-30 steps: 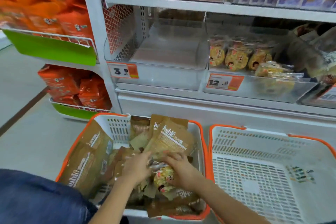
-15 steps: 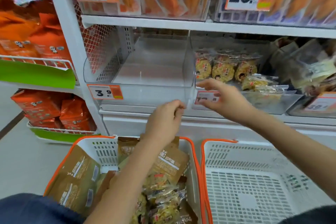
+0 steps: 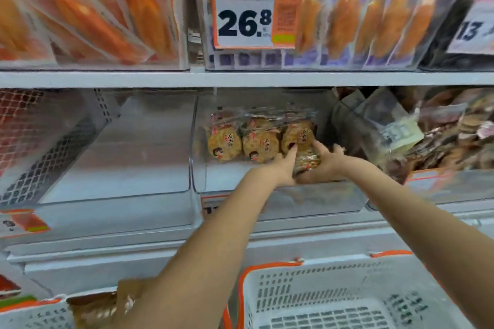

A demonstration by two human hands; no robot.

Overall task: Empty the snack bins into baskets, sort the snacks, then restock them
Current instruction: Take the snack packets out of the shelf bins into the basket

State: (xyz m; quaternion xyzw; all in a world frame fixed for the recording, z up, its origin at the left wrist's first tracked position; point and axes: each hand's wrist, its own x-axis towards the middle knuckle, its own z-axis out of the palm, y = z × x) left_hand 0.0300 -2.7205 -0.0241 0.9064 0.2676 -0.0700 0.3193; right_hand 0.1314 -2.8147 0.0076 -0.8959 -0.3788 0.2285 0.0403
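Observation:
Both my hands reach into a clear middle bin (image 3: pixel 315 196) on the shelf. Between them is a cracker pack (image 3: pixel 307 162), low at the bin's right side. My left hand (image 3: pixel 282 168) presses straight fingers against its left face. My right hand (image 3: pixel 327 164) cups it from the right, thumb on top. Three more cracker packs (image 3: pixel 240 143) stand in a row at the back of this bin. The clear bin to the left (image 3: pixel 120 157) holds nothing. Below are a white orange-rimmed basket (image 3: pixel 270 288) and a left basket (image 3: pixel 29 314) with brown snack packets (image 3: pixel 93 307).
The shelf above carries bins of orange snack packs (image 3: pixel 88 13) and a 26.8 price tag (image 3: pixel 244 17). To the right, a bin holds dark brown snack bags (image 3: pixel 449 139). A white shelf ledge (image 3: pixel 294 232) runs between the bins and the baskets.
My hands left the left basket and rose to the shelf. They now reach inside the cracker bin with a pack between them. The view has moved closer and higher.

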